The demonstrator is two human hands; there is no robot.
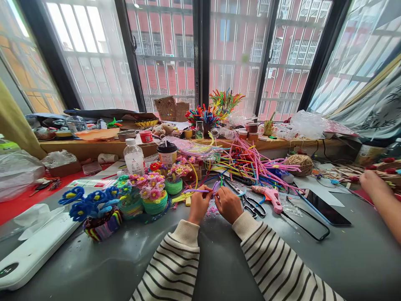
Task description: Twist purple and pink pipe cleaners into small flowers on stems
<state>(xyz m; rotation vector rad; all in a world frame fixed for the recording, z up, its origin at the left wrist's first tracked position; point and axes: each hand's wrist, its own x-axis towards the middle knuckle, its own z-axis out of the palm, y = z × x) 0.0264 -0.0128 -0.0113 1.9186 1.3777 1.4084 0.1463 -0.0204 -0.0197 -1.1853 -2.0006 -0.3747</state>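
My left hand [199,205] pinches a purple pipe cleaner [216,186], whose straight end sticks out to the left past the fingers. Close beside it, my right hand [229,204] is closed on the bent part of the same pipe cleaner; its fingertips are partly hidden. A short green piece shows just above the right fingers. Black-handled scissors [255,207] lie right of my right hand, and a pink glue gun [272,197] is farther right. Small pink scraps [212,210] lie on the table between my wrists.
Pipe-cleaner flower pots stand at left, including a blue one [102,225] and a pink one [154,205]. A bottle [134,159] and cup [167,154] stand behind. Loose pipe cleaners [247,161], twine [299,164] and a phone [327,207] lie right. Another person's hand [376,186] works at far right.
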